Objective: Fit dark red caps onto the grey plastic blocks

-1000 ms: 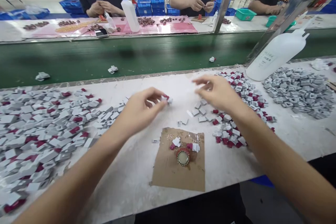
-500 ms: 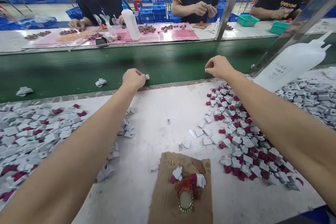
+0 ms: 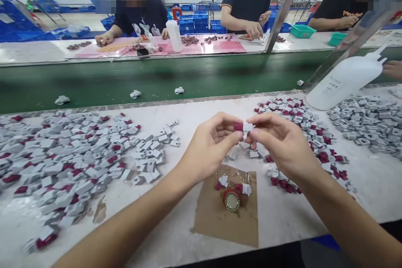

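Note:
In front of me my left hand [image 3: 216,144] pinches the dark-red end of a small dark-red and white plastic piece [image 3: 244,127] between thumb and fingers. My right hand [image 3: 278,142] grips its white end from the other side; whether the ends are one part or two pressed together I cannot tell. Below the hands, on a piece of brown cardboard [image 3: 226,230], lies a red bottle cap [image 3: 231,201] with a toothed metal rim and a pale disc inside. Two more dark-red and white pieces [image 3: 244,188] rest beside the cap.
Heaps of grey-white and dark-red pieces spread left [image 3: 78,155] and right [image 3: 326,150]. Past the table edge runs a green conveyor belt [image 3: 213,71] with several small white pieces. A large white squeeze bottle [image 3: 342,79] leans at right by a metal post [image 3: 284,12]. Co-workers sit opposite.
Both hands have drawn back from the belt and come together over the table, now holding a piece between them. The white piece by my left hand lies released on the belt.

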Demonstrator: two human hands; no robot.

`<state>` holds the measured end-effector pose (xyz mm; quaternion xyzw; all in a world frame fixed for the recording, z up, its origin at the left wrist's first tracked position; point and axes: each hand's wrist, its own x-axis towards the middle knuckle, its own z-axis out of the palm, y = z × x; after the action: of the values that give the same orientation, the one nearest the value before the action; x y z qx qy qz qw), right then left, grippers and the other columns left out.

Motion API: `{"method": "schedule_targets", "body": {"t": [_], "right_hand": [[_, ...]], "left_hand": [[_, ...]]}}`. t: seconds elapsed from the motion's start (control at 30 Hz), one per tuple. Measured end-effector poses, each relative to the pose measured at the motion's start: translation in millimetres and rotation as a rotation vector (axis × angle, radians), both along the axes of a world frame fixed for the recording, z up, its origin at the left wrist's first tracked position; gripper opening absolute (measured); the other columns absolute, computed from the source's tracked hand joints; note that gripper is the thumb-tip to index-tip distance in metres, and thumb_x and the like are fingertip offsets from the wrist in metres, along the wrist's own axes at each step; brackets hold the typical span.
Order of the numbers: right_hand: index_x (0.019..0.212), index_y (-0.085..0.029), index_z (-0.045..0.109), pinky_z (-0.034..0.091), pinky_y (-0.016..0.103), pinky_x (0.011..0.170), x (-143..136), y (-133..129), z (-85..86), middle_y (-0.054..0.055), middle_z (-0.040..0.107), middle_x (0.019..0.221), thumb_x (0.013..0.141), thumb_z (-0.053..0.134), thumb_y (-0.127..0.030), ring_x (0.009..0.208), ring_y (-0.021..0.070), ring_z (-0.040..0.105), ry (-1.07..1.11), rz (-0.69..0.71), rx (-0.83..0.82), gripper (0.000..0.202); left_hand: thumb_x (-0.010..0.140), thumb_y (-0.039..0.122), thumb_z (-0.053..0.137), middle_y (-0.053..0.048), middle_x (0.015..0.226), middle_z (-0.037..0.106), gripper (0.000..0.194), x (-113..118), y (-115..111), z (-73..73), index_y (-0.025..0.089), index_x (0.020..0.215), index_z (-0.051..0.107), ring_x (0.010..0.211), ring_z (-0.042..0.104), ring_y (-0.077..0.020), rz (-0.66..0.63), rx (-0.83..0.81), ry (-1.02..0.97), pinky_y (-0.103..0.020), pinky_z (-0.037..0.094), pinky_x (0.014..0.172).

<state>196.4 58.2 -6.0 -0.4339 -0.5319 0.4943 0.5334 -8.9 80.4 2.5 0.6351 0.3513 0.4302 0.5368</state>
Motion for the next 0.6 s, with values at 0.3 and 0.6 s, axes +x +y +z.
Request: {"method": "schedule_targets", "body": {"t": [0.3, 0.6], "right_hand": [[0.119, -0.035, 0.084, 0.064, 0.033, 0.084, 2, -90, -9.4, 0.004, 0.082, 0.112, 0.104, 0.077, -0.020, 0.102, 0.0238, 0.078, -0.470, -0.038, 0.238, 0.021], [0.101, -0.038, 0.087, 0.065, 0.046, 0.074, 3, -118, -32.5, 0.006, 0.084, 0.100, 0.101, 0.083, -0.032, 0.091, 0.0327, 0.080, -0.416, -0.088, 0.120, 0.007]], "left_hand": [[0.109, 0.024, 0.070, -0.004, 0.095, 0.083, 0.010, -14, -84, 2.4, 0.021, 0.106, 0.079, 0.089, 0.080, -0.0213, -0.082, -0.193, 0.149, -0.033, 0.064, 0.083], [0.109, 0.020, 0.056, -0.015, 0.127, 0.080, 0.029, -64, -68, -20.6, 0.023, 0.127, 0.078, 0.122, 0.069, -0.0376, 0.294, 0.303, 0.880, -0.056, 0.058, 0.104]]}}
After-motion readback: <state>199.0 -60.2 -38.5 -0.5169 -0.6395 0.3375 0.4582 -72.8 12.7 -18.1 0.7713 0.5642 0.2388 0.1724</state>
